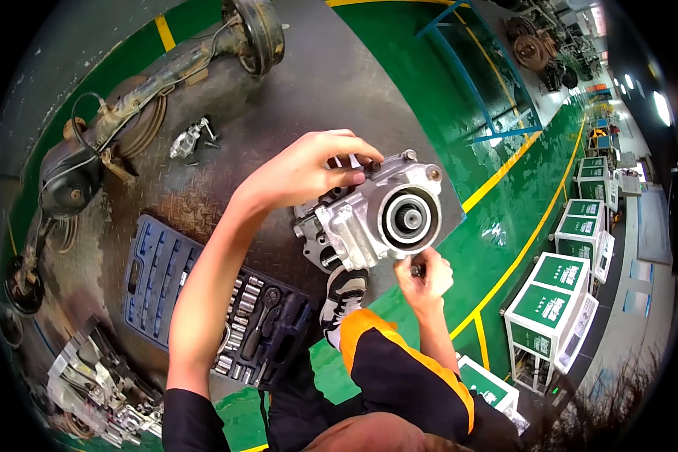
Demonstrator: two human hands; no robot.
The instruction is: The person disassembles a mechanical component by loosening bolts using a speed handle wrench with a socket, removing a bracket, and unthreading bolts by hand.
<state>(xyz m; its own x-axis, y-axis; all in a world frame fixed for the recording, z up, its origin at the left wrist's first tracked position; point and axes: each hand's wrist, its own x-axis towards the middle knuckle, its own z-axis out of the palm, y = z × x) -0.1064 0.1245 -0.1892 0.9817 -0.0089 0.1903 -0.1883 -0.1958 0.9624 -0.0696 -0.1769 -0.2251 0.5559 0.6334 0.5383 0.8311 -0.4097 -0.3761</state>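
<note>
A silver cast-metal gear housing (348, 235) with a round bearing opening and a splined shaft end (409, 219) sits at the edge of the dark metal table. My left hand (316, 169) reaches over its far left side, with thumb and fingers closed around a lug on the upper edge. Just below the round opening, my right hand (427, 282) is closed in a pinch against the lower rim. Something small and dark shows between those fingers, too hidden to name.
An open blue socket set case (147, 282) with a ratchet (270, 301) lies behind my left forearm. A rusty axle (128, 113) spans the left side, near a small metal part (190, 141). More castings (90, 384) lie lower left. Green-and-white cabinets (548, 301) line the right.
</note>
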